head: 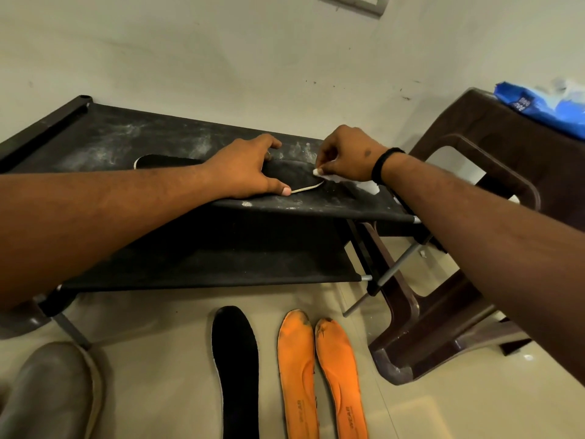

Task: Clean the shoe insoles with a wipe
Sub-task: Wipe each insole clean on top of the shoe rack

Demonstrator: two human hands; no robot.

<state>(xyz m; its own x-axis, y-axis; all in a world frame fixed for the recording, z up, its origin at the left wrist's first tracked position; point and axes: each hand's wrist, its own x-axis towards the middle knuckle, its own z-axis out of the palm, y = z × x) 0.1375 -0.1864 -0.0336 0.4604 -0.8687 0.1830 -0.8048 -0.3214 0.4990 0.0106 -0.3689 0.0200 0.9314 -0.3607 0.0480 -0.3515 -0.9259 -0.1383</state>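
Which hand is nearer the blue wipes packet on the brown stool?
Right. The right hand, pinching a white wipe, is closer to the blue wipes packet; the left hand presses the black insole, farther away.

Wall: we face a plain pale wall (221, 52) with a few small dark specks, and a grey frame corner (354, 3) at its top edge.
Floor: we see glossy beige tiles (158, 375) with soft reflections.
Rack: before us stands a low black fabric-shelved rack (126, 134), its upper shelf dusted white, with metal rods at its right end.
Chair: to our right is a dark brown plastic chair (468, 172).
Light: even and soft.
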